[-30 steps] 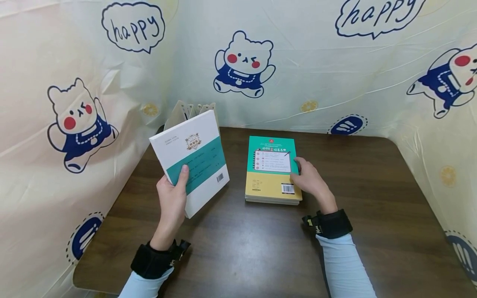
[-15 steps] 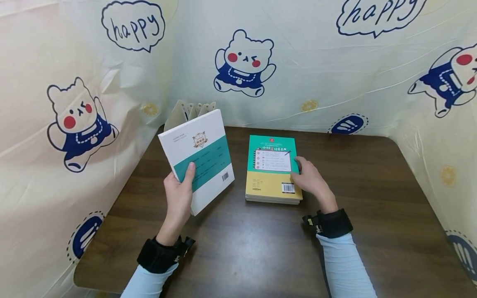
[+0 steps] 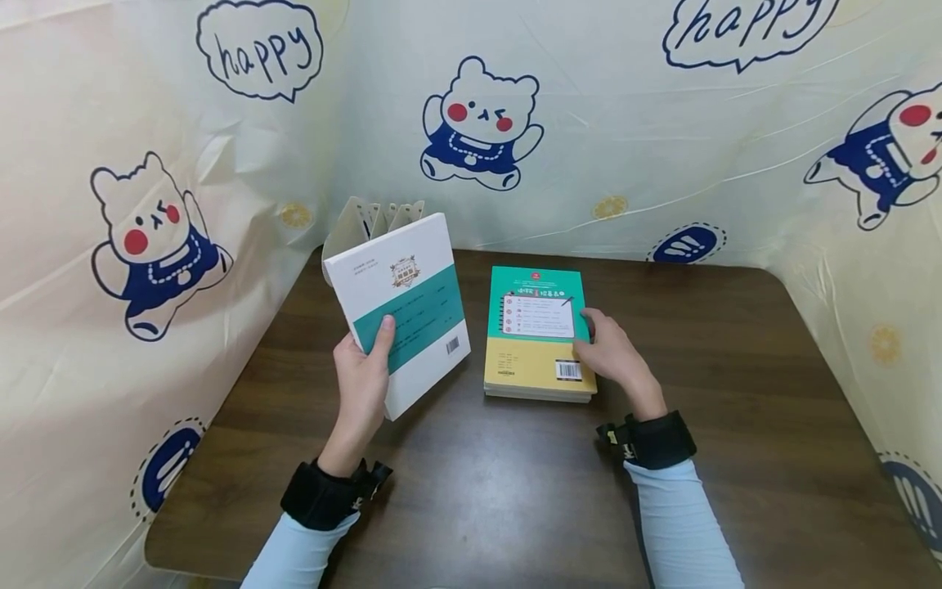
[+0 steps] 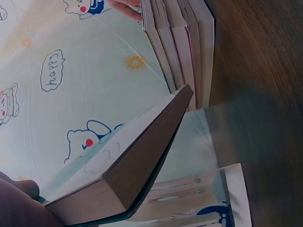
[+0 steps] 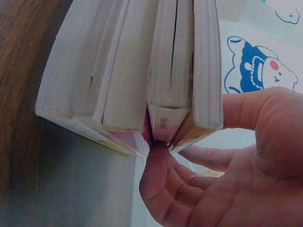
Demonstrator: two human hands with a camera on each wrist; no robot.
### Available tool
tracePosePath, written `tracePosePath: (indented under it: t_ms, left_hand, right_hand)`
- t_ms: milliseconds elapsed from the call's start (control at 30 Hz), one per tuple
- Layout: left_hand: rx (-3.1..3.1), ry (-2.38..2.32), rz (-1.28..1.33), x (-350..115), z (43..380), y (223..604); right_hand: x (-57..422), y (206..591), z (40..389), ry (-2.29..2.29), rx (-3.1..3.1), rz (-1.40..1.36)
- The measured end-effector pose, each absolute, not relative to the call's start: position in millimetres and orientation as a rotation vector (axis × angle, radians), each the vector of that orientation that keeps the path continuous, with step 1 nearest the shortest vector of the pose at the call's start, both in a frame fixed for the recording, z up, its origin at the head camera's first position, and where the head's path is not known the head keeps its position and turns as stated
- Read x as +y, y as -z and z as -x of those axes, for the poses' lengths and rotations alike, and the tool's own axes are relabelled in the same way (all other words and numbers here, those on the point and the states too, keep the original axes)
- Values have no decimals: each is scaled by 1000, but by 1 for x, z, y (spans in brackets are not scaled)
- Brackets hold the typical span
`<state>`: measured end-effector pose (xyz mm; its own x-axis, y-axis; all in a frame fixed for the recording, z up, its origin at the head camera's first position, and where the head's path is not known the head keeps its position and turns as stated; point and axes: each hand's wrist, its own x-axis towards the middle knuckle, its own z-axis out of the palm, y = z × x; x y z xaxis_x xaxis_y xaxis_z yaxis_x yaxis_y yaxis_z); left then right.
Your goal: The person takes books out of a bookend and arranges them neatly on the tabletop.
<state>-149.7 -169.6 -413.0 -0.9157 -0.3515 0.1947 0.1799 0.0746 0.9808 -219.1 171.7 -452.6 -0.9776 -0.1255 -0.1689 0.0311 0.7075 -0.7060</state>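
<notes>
A white book with a teal band (image 3: 412,315) is held up, tilted, in my left hand (image 3: 361,384), thumb across its cover. The left wrist view shows the page edges of this book (image 4: 137,170). To its right lies a stack of several books (image 3: 540,368), the top cover green and yellow. My right hand (image 3: 614,352) grips the stack's right side. In the right wrist view, curled fingers (image 5: 158,179) touch the side of the books (image 5: 128,71) partway down, while the thumb lies over the top cover.
A cream-coloured holder (image 3: 361,225) stands at the back left, partly hidden behind the white book. The brown wooden table (image 3: 486,491) carries everything. A printed sheet (image 3: 603,123) with bear figures rises around the back and sides.
My left hand has moved the white book a little to the right, nearer the stack. The right hand stays in place on the stack.
</notes>
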Motion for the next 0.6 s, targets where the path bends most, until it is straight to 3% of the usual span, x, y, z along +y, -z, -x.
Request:
tracePosePath:
  t_ms: [600]
  left_hand:
    - [-1949,1932,-125,-166,156,413]
  right_hand:
    - [163,448,218,1177,2822,51]
